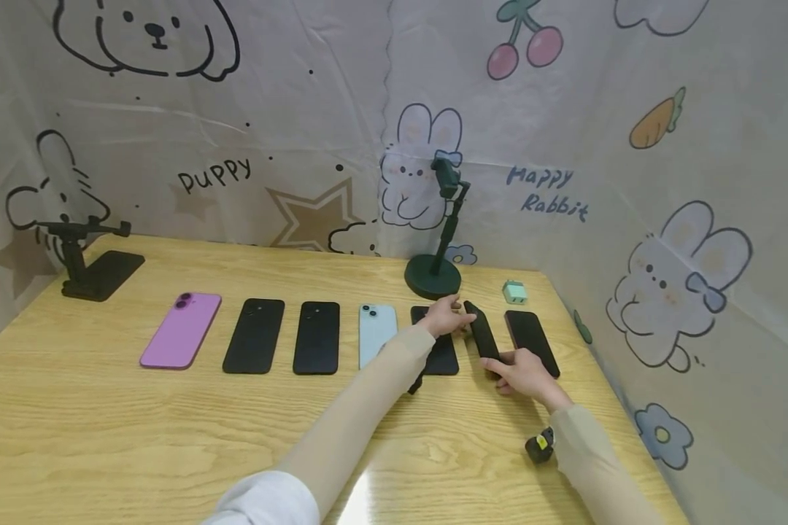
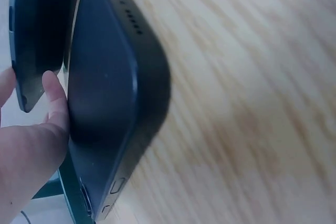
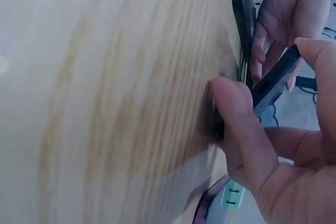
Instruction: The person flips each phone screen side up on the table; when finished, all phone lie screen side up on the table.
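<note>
Head view: one dark phone (image 1: 482,334), tilted, is held toward the right of a row of phones; right hand (image 1: 524,375) grip pinches its near end; left hand (image 1: 445,317) is at its far end, grip undetermined, partly covering a flat black phone (image 1: 443,359); green stand (image 1: 433,278) behind; wood-grained table (image 1: 138,437); cartoon-printed cloth (image 1: 289,131) surrounds.

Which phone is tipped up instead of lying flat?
The black phone second from the right, gripped by the right hand. It's tilted; the others lie flat.
</note>
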A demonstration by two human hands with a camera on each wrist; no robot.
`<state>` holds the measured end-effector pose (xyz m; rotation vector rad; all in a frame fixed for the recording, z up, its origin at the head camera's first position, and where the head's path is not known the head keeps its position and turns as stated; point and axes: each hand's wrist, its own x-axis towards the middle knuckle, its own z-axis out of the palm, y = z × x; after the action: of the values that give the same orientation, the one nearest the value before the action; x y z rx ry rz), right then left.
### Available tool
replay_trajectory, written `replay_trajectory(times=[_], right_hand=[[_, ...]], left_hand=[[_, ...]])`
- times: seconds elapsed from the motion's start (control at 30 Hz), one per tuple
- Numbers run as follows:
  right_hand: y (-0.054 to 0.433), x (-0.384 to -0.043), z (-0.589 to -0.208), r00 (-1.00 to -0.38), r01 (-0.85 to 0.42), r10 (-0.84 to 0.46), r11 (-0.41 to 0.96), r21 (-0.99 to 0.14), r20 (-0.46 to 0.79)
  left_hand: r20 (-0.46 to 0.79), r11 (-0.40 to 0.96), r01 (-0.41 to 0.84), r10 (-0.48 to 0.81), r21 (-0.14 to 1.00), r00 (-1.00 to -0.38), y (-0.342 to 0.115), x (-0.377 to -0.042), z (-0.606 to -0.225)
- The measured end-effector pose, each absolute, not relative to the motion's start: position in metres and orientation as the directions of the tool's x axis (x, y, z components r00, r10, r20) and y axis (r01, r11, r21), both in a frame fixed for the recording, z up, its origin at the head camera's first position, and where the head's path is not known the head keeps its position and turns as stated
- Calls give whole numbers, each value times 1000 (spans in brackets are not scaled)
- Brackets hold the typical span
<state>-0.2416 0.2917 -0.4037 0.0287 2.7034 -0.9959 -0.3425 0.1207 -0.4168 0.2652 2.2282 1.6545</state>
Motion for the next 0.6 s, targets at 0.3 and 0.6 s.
replay_trajectory(times=[0.3, 0.6], right_hand=[[300, -238, -401, -960, 125, -90, 711, -692, -266], [307, -231, -394, -972, 80, -117, 647, -758, -202]], left_hand=[[-138, 253, -35, 404, 967, -904, 124, -341, -416], [-117, 280, 4, 413, 960, -903, 125, -338, -413]])
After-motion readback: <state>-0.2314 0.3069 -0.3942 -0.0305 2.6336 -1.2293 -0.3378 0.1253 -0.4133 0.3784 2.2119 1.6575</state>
